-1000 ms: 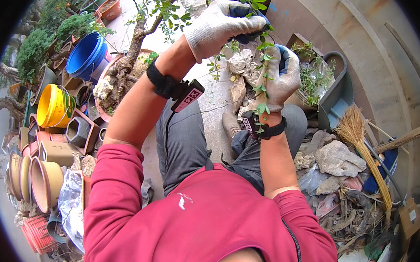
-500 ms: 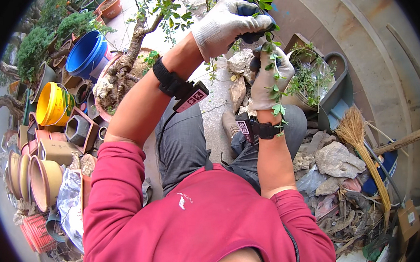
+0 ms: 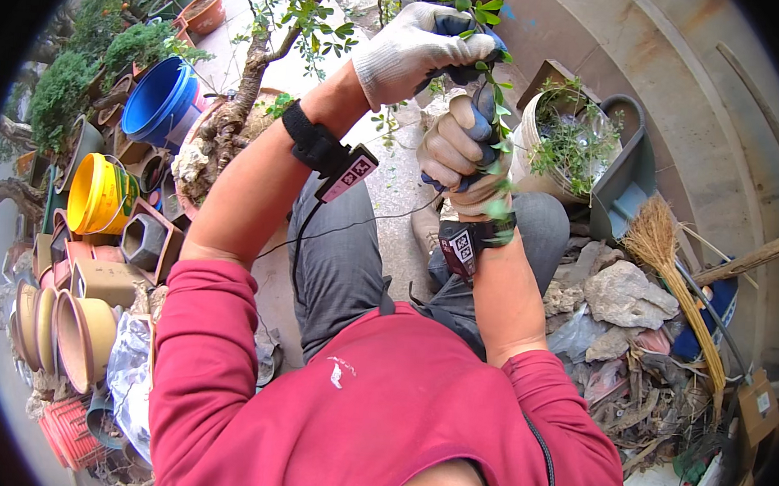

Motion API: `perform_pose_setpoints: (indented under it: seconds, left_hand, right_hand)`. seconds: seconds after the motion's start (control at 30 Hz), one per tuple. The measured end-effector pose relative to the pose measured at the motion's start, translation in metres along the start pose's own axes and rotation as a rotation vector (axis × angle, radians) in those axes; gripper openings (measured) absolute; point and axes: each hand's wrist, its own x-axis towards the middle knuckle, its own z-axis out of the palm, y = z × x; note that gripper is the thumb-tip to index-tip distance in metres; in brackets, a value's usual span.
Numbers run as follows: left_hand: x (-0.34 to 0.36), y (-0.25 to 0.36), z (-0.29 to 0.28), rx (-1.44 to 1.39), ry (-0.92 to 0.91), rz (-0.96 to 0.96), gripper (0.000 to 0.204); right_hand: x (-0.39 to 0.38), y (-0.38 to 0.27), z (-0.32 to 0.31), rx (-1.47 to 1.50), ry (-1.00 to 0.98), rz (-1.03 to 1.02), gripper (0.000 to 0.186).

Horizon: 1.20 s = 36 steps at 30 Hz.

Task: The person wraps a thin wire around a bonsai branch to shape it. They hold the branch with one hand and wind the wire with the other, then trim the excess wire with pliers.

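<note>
Both of my hands wear pale gloves with dark fingertips. My left hand [image 3: 425,56] is up at the top centre, its fingers closed round a thin leafy shoot [image 3: 500,111]. The shoot trails down from it along the right side of my right hand [image 3: 457,148], its lower leaves blurred. My right hand sits just below the left, fingers curled into a fist with the thumb up; what lies inside it is hidden. To the left stands a small tree with a thick bare trunk [image 3: 255,76] in a round pot [image 3: 200,130].
A blue bucket [image 3: 154,100], a yellow bucket [image 3: 95,193] and several plant pots [image 3: 85,335] crowd the left. At right are a white bucket [image 3: 527,149] of cut greenery, a grey dustpan [image 3: 628,160], a straw broom [image 3: 656,239] and rocks [image 3: 630,296].
My right hand has turned and come slightly down and left, its curled fingers now showing. My left hand has shifted slightly left. The hanging shoot sways.
</note>
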Motion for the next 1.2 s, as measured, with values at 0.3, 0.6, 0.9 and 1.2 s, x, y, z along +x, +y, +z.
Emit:
perform_pose_setpoints:
  seconds: [0.3,0.6,0.9,1.2]
  left_hand:
    - [-0.007,-0.007,-0.007,-0.220,-0.101,-0.138,0.040]
    - [-0.012,0.008,0.009,-0.124,-0.119,-0.182,0.029]
    - [-0.007,0.003,0.022,0.028,-0.004,-0.154,0.034]
    - [-0.001,-0.012,0.033,0.299,0.110,-0.152,0.032]
  right_hand:
    - [-0.008,0.002,-0.013,0.071,-0.051,0.041,0.029]
    - [-0.038,-0.002,-0.002,-0.015,0.123,-0.061,0.039]
    - [-0.070,0.036,-0.004,-0.067,0.444,-0.148,0.034]
    - [-0.057,0.063,0.049,-0.386,0.885,-0.376,0.036]
